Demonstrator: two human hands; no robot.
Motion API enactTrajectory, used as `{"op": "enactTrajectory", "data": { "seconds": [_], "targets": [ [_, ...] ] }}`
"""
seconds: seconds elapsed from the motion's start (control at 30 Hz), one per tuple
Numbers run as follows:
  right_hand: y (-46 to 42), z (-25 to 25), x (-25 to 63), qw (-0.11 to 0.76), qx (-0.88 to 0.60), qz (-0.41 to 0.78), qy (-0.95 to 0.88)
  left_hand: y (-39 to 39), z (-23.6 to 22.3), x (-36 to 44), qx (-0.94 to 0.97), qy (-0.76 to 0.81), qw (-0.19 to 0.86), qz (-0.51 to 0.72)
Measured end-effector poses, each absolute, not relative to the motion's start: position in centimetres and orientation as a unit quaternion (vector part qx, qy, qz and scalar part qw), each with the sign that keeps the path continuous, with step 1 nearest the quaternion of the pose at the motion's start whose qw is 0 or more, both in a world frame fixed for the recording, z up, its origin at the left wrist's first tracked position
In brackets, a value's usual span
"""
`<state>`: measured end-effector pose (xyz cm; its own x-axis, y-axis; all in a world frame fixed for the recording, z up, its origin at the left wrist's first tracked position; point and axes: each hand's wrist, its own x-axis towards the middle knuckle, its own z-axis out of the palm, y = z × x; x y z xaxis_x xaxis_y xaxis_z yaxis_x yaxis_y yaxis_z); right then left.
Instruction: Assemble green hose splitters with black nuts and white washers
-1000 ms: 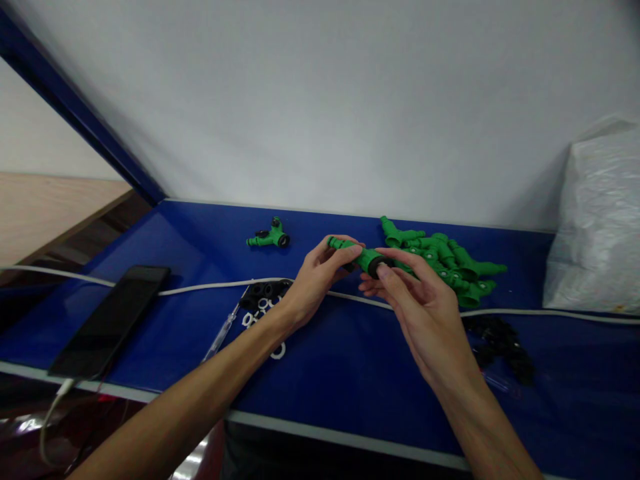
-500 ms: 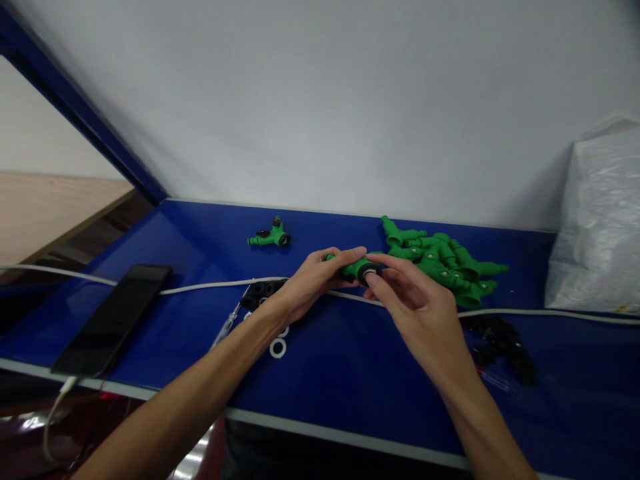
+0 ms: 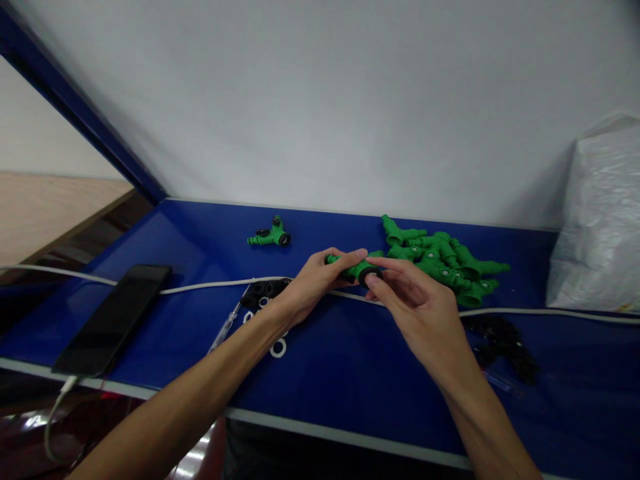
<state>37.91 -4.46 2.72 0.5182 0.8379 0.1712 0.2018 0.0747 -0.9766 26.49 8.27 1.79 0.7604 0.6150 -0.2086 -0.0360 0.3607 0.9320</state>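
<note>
Between both hands is a green Y-shaped hose connector (image 3: pixel 356 268) with a black collar facing right and toward me. My left hand (image 3: pixel 313 280) is closed around its branch end, thumb along the top. My right hand (image 3: pixel 417 297) grips the collar end, with the thumb pressed at its opening and the index finger over the top. A bit of white shows inside the opening, partly hidden by the thumb. A similar connector with black valve knobs (image 3: pixel 273 233) lies to the left at the back.
Several green connector bodies (image 3: pixel 440 260) are heaped at the back right, near black parts (image 3: pixel 503 343). White washers (image 3: pixel 278 347), black rings (image 3: pixel 260 289) and a screwdriver (image 3: pixel 225 327) lie by my left forearm. A white cable (image 3: pixel 210 285) crosses past a phone (image 3: pixel 113 320). A plastic bag (image 3: pixel 597 227) stands right.
Both hands have lowered slightly toward me with the connector, and its collar has swung more to face me. My right thumb has come to the collar opening. The last half second shows little movement.
</note>
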Motion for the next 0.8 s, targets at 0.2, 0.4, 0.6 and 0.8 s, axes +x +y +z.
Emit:
{"op": "enactTrajectory", "data": {
  "seconds": [0.2,0.4,0.6,0.8],
  "targets": [
    [-4.55,2.46,38.21,0.604,-0.629,0.262,-0.413,8.05,1.51,26.66,0.524,0.275,0.774,0.223],
    [-4.58,2.39,38.23,0.604,-0.626,0.269,-0.413,7.99,1.28,26.68,0.537,0.279,0.762,0.231],
    [-4.65,2.29,38.31,0.602,-0.625,0.263,-0.422,7.82,1.25,26.71,0.544,0.278,0.753,0.245],
    [-4.58,2.22,38.18,0.601,-0.630,0.250,-0.424,7.66,1.16,26.75,0.545,0.282,0.750,0.249]
  ]
}}
